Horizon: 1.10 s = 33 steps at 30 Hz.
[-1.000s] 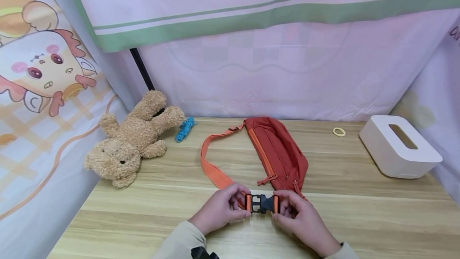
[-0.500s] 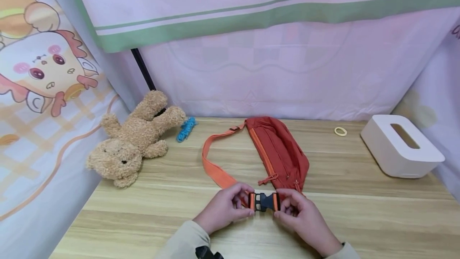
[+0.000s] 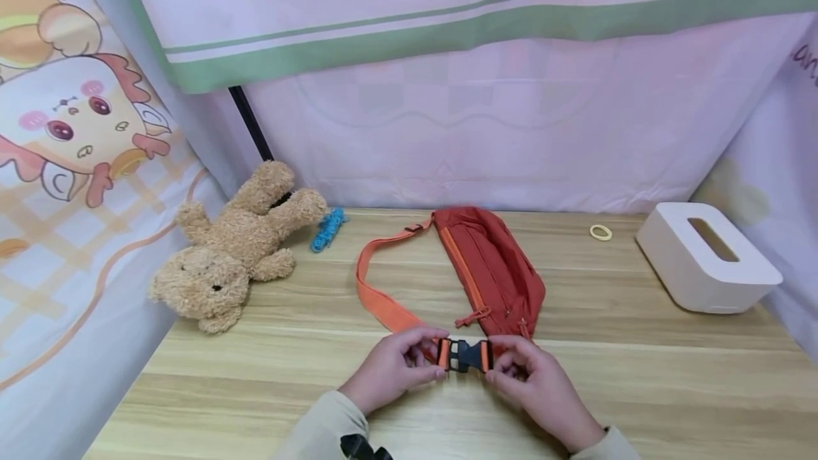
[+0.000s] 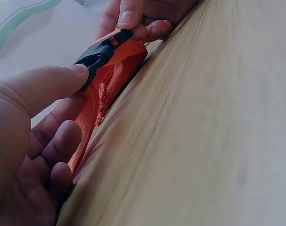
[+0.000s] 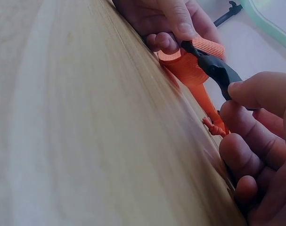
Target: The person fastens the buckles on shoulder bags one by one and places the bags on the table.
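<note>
A black side-release buckle (image 3: 465,356) with orange webbing at both ends is held a little above the table, its two halves meeting end to end. My left hand (image 3: 399,366) pinches its left end between thumb and index finger; my right hand (image 3: 543,385) pinches the right end likewise. From the wrist views I cannot tell whether the halves are fully locked. The buckle belongs to a red waist bag (image 3: 492,268) lying just behind my hands. Its orange strap (image 3: 377,297) loops out to the left and runs back behind my left fingers.
A brown teddy bear (image 3: 236,247) lies on its back at the left, beside a bundle of blue cord (image 3: 329,230). Toward the back right are a pale yellow ring (image 3: 601,226) and a white tissue box (image 3: 703,265). Fabric curtains (image 3: 479,140) hang behind the wooden table (image 3: 224,396).
Hands and buckle stay nearly in place, with the same pinch at both ends. The head view shifts slightly right and then back.
</note>
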Each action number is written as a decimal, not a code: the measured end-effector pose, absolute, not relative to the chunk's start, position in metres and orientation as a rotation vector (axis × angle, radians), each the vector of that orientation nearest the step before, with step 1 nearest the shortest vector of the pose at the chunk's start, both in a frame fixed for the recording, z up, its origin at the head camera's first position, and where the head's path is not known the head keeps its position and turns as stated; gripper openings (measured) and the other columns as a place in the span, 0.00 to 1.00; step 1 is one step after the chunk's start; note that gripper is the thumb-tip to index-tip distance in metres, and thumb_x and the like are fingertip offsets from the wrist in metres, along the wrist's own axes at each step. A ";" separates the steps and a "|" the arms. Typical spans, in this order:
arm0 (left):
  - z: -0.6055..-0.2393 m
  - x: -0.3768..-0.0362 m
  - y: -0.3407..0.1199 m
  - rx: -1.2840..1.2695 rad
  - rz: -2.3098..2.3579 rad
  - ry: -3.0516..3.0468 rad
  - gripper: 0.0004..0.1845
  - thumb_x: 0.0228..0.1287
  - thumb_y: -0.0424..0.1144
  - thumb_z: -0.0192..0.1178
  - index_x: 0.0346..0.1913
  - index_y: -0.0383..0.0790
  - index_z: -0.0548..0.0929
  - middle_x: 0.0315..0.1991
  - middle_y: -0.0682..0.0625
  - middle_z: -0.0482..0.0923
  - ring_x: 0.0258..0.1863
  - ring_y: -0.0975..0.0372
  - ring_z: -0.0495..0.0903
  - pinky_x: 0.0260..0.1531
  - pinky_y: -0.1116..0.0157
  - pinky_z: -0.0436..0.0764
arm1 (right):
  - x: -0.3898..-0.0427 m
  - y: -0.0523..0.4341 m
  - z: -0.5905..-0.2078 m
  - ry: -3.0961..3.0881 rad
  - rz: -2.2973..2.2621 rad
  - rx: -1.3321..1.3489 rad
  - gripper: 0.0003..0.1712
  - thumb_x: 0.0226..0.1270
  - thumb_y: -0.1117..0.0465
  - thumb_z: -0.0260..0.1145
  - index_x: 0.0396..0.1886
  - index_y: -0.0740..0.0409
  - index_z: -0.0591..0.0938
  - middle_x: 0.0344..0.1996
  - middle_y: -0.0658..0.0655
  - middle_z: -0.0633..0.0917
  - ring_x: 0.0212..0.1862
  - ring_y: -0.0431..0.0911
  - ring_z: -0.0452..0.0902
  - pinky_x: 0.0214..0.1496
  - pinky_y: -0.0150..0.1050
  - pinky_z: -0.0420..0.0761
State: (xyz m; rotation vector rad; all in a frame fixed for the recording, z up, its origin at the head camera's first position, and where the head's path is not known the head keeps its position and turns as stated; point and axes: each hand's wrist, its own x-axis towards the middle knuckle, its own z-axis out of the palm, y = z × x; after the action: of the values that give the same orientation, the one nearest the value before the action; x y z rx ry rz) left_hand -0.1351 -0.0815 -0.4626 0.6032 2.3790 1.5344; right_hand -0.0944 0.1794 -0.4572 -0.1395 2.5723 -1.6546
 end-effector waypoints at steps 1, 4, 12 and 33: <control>-0.462 -0.135 -0.082 0.604 1.536 2.372 0.25 0.58 0.44 0.75 0.60 0.57 0.83 0.39 0.58 0.81 0.33 0.64 0.77 0.33 0.68 0.78 | -0.094 0.180 -0.458 2.574 -1.657 -0.141 0.24 0.58 0.62 0.77 0.54 0.52 0.82 0.27 0.48 0.85 0.31 0.42 0.76 0.33 0.34 0.76; -0.462 -0.135 -0.082 0.612 1.537 2.361 0.25 0.58 0.43 0.75 0.60 0.56 0.83 0.38 0.57 0.81 0.33 0.64 0.77 0.33 0.68 0.78 | -0.094 0.181 -0.459 2.581 -1.679 -0.127 0.18 0.59 0.63 0.76 0.49 0.54 0.84 0.28 0.48 0.85 0.30 0.41 0.76 0.32 0.33 0.75; -0.459 -0.132 -0.081 0.599 1.562 2.353 0.24 0.57 0.41 0.76 0.58 0.52 0.84 0.37 0.56 0.81 0.31 0.64 0.77 0.32 0.69 0.77 | -0.093 0.180 -0.457 2.582 -1.686 -0.018 0.07 0.63 0.61 0.74 0.40 0.54 0.87 0.32 0.49 0.86 0.33 0.40 0.75 0.34 0.33 0.76; -0.464 -0.131 -0.079 0.554 1.632 2.364 0.22 0.55 0.43 0.76 0.54 0.54 0.84 0.32 0.59 0.83 0.22 0.69 0.71 0.22 0.73 0.70 | -0.093 0.176 -0.459 2.568 -1.717 -0.102 0.21 0.60 0.62 0.76 0.54 0.53 0.85 0.28 0.48 0.85 0.32 0.40 0.75 0.34 0.33 0.74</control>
State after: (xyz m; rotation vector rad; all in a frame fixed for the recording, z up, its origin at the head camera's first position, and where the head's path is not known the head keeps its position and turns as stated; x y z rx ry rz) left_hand -0.1311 -0.0787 -0.4639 0.5537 2.3644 1.6322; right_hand -0.0930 0.1757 -0.4587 -0.1018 2.5685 -1.7174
